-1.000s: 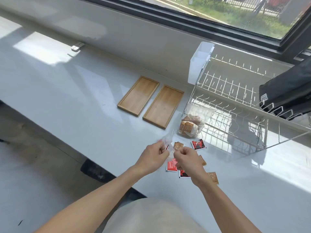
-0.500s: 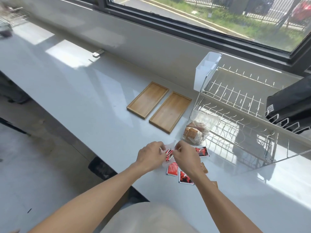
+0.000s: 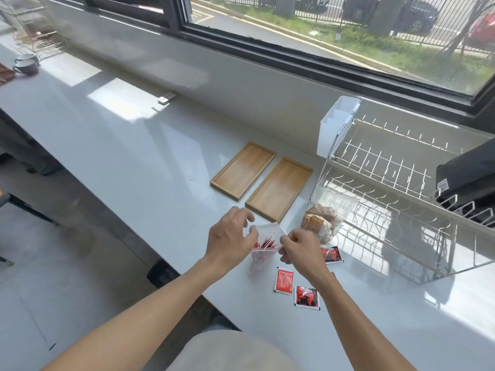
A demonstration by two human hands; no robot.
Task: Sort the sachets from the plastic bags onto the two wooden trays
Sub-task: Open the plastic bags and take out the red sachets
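My left hand (image 3: 230,238) and my right hand (image 3: 300,249) both pinch the top of a clear plastic bag (image 3: 263,243) that holds several red sachets, just above the white counter. Beyond the bag two wooden trays lie side by side, the left tray (image 3: 242,170) and the right tray (image 3: 278,187), both bare. A second clear bag (image 3: 325,215) with brown sachets leans against the dish rack. Three red sachets lie loose on the counter: one (image 3: 332,255) right of my right hand, one (image 3: 284,281) and one (image 3: 306,296) below it.
A wire dish rack (image 3: 396,199) with a white cutlery holder (image 3: 336,124) stands at the right, a black bag (image 3: 471,178) resting on it. The counter's front edge runs diagonally at the left. Cups (image 3: 25,64) and another rack (image 3: 32,28) sit far left.
The camera has tilted up and come closer. My hands have pulled apart at the bag's top, and the bag with red sachets now shows between them.
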